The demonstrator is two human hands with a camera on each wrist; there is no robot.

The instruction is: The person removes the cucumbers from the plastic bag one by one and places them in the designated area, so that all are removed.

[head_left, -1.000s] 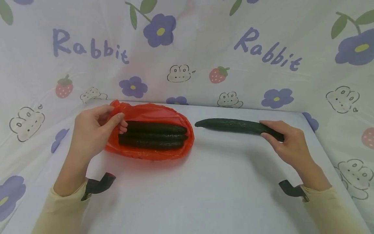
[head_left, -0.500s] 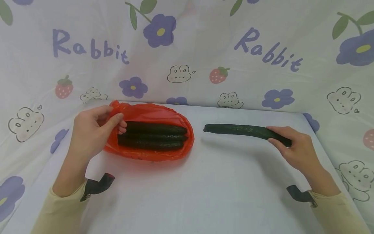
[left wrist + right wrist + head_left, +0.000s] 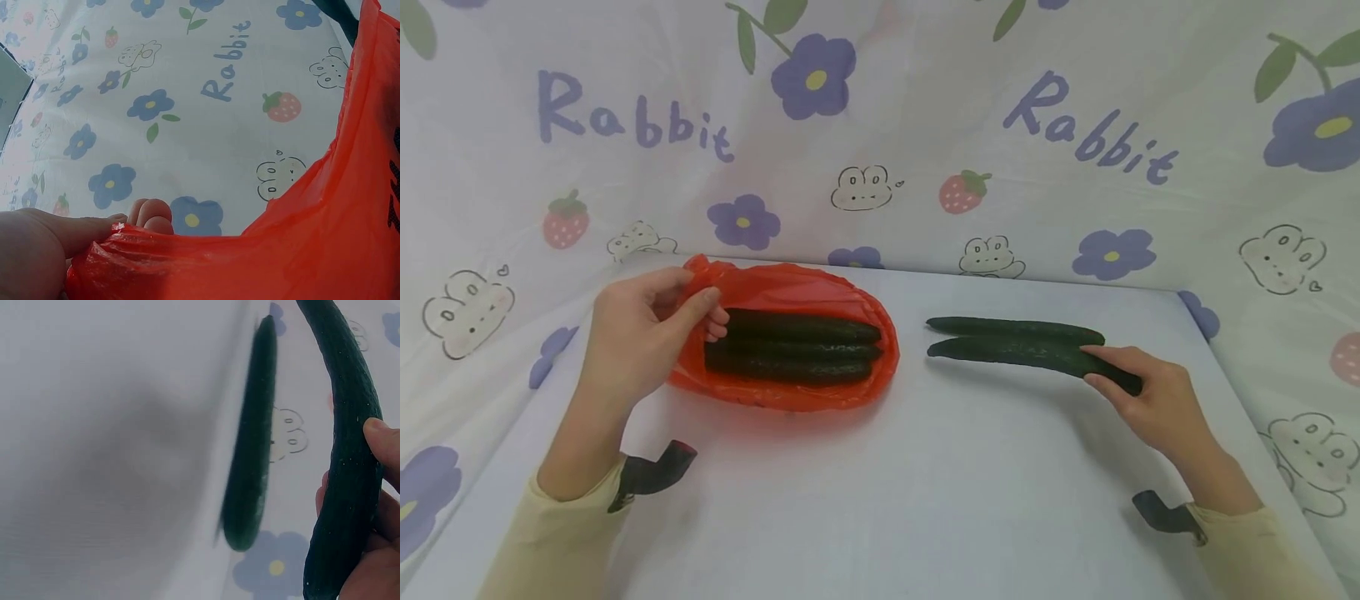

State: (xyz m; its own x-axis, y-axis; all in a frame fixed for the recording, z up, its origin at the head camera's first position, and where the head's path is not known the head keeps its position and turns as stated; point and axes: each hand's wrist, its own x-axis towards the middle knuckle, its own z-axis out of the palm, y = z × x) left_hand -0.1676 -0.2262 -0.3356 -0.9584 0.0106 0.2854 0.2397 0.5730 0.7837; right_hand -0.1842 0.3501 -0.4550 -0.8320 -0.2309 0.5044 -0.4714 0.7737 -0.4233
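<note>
At the left, an orange-red plastic bag (image 3: 790, 287) lies with its mouth spread and several dark green cucumbers (image 3: 797, 348) side by side inside. My left hand (image 3: 643, 333) pinches the bag's rim between thumb and fingers; in the left wrist view the thumb (image 3: 87, 232) presses on the gathered plastic. On the right, my right hand (image 3: 1153, 396) grips one end of a cucumber (image 3: 1022, 353), held raised, its free end pointing left. Just behind it a second cucumber (image 3: 1000, 327) lies on the table, shown apart from the held one in the right wrist view.
A white tabletop (image 3: 880, 500) runs under both hands. Behind it hangs a white cloth (image 3: 910, 100) printed with flowers, rabbits and strawberries. Dark curved mounts (image 3: 655, 471) stick out from both sleeves.
My right hand has drawn the cucumber back to the right and toward me. The cucumber lying behind it has come into sight. The left hand and bag stay nearly still.
</note>
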